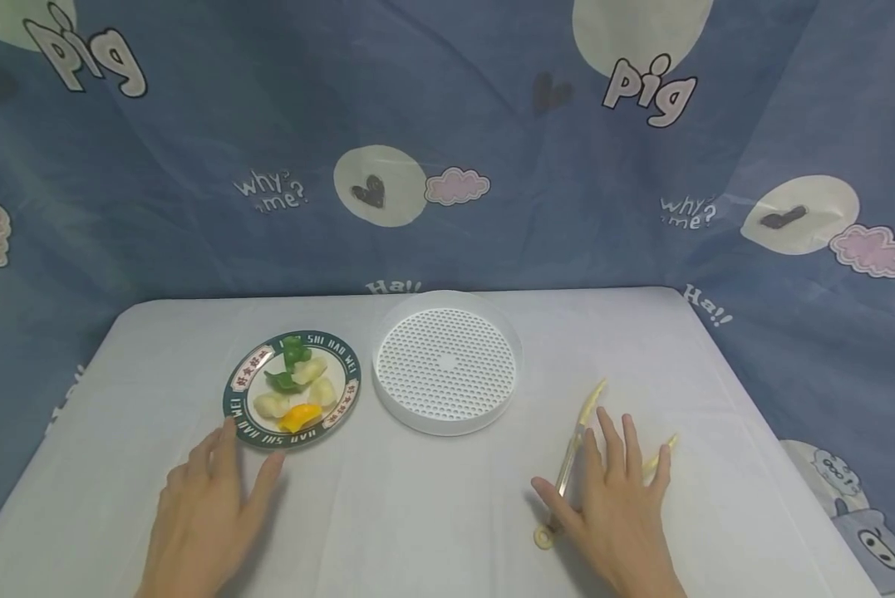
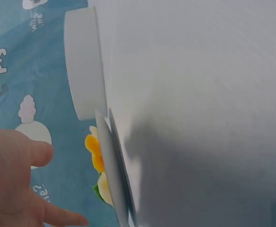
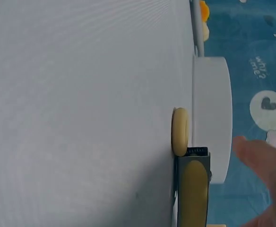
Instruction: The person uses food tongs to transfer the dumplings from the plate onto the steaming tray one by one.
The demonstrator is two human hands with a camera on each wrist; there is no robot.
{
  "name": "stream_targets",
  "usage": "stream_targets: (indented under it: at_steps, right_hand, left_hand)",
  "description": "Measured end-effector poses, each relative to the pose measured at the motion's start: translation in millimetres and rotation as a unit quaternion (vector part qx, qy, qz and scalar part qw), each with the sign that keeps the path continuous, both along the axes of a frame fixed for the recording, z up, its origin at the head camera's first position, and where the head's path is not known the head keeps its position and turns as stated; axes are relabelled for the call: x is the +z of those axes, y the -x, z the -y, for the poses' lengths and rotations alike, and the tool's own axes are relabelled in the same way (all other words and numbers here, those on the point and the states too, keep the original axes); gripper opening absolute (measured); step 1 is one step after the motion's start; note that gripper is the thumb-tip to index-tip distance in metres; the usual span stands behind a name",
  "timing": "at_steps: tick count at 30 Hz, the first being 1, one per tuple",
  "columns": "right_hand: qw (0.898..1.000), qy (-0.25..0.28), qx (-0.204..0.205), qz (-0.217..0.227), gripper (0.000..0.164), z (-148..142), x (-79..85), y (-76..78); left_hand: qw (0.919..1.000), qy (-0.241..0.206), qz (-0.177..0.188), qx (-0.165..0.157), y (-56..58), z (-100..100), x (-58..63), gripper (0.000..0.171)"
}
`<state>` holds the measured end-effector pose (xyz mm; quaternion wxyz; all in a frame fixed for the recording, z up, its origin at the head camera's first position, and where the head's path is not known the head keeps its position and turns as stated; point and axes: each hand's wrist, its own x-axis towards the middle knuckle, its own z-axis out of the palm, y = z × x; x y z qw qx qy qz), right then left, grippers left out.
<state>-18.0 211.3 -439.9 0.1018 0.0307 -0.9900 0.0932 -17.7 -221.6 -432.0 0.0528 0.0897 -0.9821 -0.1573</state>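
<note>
My left hand (image 1: 206,511) has its fingers extended, fingertips right by the near rim of a round plate (image 1: 239,404) with a dark green lettered border. On the plate lie green leafy pieces (image 1: 295,352), several pale pieces (image 1: 272,405) and a yellow-orange piece (image 1: 300,417). With fingers spread, my right hand (image 1: 617,519) is over a pair of tongs (image 1: 569,463), partly hiding them. The tongs lie with their arms apart, have yellow tips and carry a ring at the near end. In the right wrist view, their yellow-inlaid metal handle (image 3: 194,194) lies close below the thumb.
Between plate and tongs, toward the back, stands a round white tray (image 1: 447,423) with a perforated bottom and a raised wall. A white cloth (image 1: 410,515) covers the table. Blue printed fabric (image 1: 447,100) hangs behind and at the sides.
</note>
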Motion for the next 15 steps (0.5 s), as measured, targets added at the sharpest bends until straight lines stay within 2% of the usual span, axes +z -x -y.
stream_targets:
  at_steps: [4, 7, 10, 12, 15]
  right_hand:
    - [0.999, -0.009, 0.001, 0.034, 0.094, 0, 1.6, 1.7]
    - [0.999, -0.015, 0.008, 0.038, 0.093, -1, 1.3, 2.5]
    - [0.999, -0.020, 0.010, 0.037, 0.092, -2, -0.1, 2.6]
    - [0.999, -0.022, 0.012, 0.036, 0.090, -3, -1.8, 2.1]
    - [0.999, -0.022, 0.014, 0.038, 0.088, -5, -4.7, 1.2]
  left_hand:
    - [0.9999, -0.012, 0.001, 0.012, 2.3, 3, -0.1, 0.086]
    - [0.9994, -0.023, -0.012, 0.022, 6.1, 6, 0.5, 0.081]
    - [0.9986, -0.040, -0.009, 0.034, 11.5, 11, 2.1, 0.075]
    - [0.9976, -0.056, 0.003, 0.041, 15.2, 15, 2.4, 0.074]
    - [0.9945, -0.081, 0.044, 0.050, 21.6, 20, 1.9, 0.081]
